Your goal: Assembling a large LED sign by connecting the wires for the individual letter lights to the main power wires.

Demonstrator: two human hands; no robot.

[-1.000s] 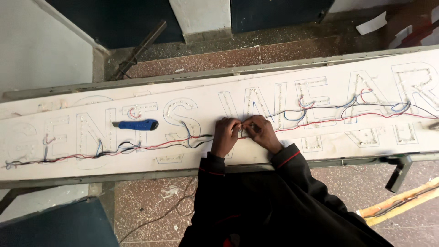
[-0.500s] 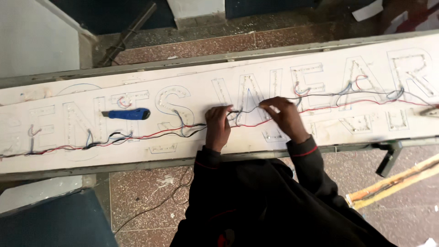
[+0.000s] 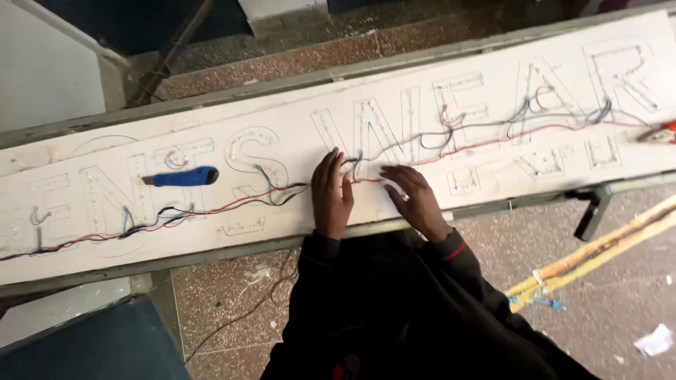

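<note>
Left hand (image 3: 331,193) lies palm-down on the long white sign board (image 3: 296,151), fingers loosely spread, fingertips right at the bundle of wires (image 3: 366,163) running across the middle; nothing looks clamped inside it. Right hand (image 3: 415,198) sits just beside, also flat on the board, fingers stretched toward the left, a small pale piece under the fingertips — too small to say what it is, and whether it is pinched I cannot tell. Both sleeves are dark with a red cuff edge.

Out from the hands, red, black and blue wires trail both ways along rows of little lights set in big letter outlines. Well to the left, a blue utility knife (image 3: 182,176) lies on the board, apart from the hands. The board rests on a narrow metal-framed worktop (image 3: 493,207). Lower right on the speckled floor (image 3: 620,281) lie yellow sticks (image 3: 591,257) and a scrap of white paper (image 3: 655,340).
</note>
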